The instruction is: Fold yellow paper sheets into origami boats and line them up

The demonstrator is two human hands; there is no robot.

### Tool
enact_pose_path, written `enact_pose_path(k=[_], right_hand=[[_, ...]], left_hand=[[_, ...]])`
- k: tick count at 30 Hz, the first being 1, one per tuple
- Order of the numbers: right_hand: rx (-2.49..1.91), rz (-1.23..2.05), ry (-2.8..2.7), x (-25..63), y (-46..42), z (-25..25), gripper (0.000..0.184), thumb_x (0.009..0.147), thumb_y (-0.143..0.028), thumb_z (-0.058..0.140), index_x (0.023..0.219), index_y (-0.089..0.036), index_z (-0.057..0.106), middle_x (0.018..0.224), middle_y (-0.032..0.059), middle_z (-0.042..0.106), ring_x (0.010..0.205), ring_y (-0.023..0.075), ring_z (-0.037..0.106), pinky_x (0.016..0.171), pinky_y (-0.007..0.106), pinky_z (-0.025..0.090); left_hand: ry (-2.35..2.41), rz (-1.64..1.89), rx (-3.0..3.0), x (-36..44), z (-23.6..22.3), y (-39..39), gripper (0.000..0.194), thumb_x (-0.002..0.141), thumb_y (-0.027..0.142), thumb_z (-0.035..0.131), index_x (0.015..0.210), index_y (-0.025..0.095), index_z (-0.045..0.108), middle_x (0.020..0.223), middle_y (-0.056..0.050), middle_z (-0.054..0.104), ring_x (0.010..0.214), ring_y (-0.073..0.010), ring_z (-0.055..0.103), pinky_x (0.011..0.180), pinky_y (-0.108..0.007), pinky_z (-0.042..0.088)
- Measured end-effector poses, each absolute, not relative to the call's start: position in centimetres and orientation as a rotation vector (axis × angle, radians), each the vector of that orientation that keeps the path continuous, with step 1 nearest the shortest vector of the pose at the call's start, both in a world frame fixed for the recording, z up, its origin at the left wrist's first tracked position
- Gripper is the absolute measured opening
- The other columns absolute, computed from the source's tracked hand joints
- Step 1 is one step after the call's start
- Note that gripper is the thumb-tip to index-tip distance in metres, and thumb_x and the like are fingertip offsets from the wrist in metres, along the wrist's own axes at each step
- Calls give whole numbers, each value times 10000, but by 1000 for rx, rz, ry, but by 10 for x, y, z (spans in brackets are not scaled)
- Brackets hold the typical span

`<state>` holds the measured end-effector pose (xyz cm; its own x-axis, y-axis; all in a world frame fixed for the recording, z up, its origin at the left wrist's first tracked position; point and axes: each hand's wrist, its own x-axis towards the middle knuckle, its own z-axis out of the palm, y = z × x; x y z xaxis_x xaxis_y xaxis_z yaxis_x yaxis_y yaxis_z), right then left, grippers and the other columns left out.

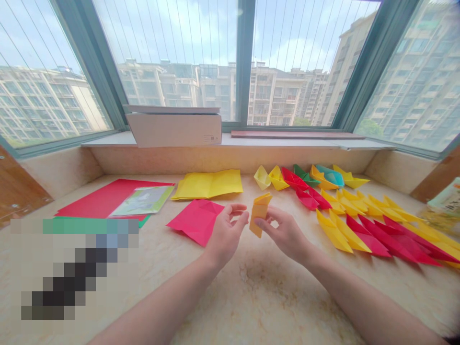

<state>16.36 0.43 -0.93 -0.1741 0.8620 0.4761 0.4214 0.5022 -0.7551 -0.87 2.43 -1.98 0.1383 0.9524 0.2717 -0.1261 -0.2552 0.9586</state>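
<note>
A folded piece of orange paper [259, 213] is held upright above the marble sill [251, 297], near the middle of the view. My right hand [283, 232] pinches its right edge between thumb and fingers. My left hand [226, 230] is curled beside its left edge, thumb tip at the paper and fingers bent above. A creased pink sheet [196, 219] lies flat just left of my left hand. A yellow sheet [210, 184] lies farther back.
Several folded paper boats [355, 215] in yellow, red, green and blue lie in rows on the right. Red paper and a printed leaflet [142, 201] lie at the left. A white cardboard box [176, 127] stands on the window ledge. A blurred patch covers the lower left.
</note>
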Motion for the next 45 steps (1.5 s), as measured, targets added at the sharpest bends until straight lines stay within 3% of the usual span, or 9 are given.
enact_pose_path(k=[4, 9, 15, 22, 26, 33, 38, 45], right_hand=[[-1099, 553, -1754, 163, 6, -12, 247, 961, -364, 525, 870, -188, 673, 810, 36, 642, 718, 173, 578, 638, 295, 460], [-943, 557, -1830, 161, 3, -12, 397, 1013, -362, 394, 755, -187, 640, 811, 47, 592, 754, 171, 583, 698, 311, 484], [-1057, 642, -1719, 164, 4, -8, 284, 943, -415, 548, 1057, -222, 723, 1067, 91, 681, 997, 246, 642, 812, 376, 525], [-1021, 1177, -1487, 168, 9, -6, 410, 827, -476, 689, 1136, -208, 678, 1041, 82, 734, 905, 241, 701, 810, 400, 567], [-1029, 1049, -1420, 166, 9, -10, 359, 761, -424, 765, 1019, -195, 664, 966, 65, 733, 849, 222, 696, 737, 346, 564], [-1104, 678, -1579, 160, 3, -12, 198, 850, -379, 677, 889, -188, 713, 841, 36, 687, 811, 214, 634, 742, 346, 517], [-1026, 561, -1692, 157, 0, -18, 226, 928, -304, 579, 1088, -271, 736, 939, 51, 643, 884, 216, 616, 777, 351, 526], [-962, 180, -1949, 157, 0, -30, 511, 946, -136, 442, 1376, -397, 535, 1132, 69, 555, 959, 221, 574, 826, 413, 542]], left_hand=[[879, 1310, 1478, -9, -21, 23, 264, 853, 380, 682, 1018, 180, 633, 951, -50, 672, 856, -169, 644, 760, -291, 520], [748, 1159, 1469, -8, -17, 20, 314, 838, 400, 695, 1050, 168, 679, 1013, -95, 709, 926, -229, 667, 821, -347, 520], [723, 1140, 1407, -8, -20, 21, 318, 853, 390, 679, 1066, 155, 696, 1037, -102, 721, 975, -248, 660, 874, -361, 498], [776, 1145, 1364, -9, -23, 20, 353, 836, 406, 694, 1079, 151, 671, 1024, -100, 726, 931, -237, 676, 826, -343, 524], [710, 1072, 1262, -8, -18, 17, 384, 847, 427, 677, 1104, 142, 676, 1017, -110, 741, 905, -249, 707, 837, -382, 555], [684, 1096, 1058, -4, -15, 14, 417, 840, 453, 681, 1128, 151, 682, 954, -96, 767, 945, -287, 722, 874, -446, 566], [685, 1078, 1021, -4, -14, 13, 375, 841, 451, 678, 1049, 142, 716, 967, -106, 768, 943, -291, 723, 883, -456, 563], [630, 1137, 958, 0, -13, 8, 392, 850, 497, 654, 993, 138, 716, 942, -114, 771, 1017, -297, 703, 969, -480, 516]])
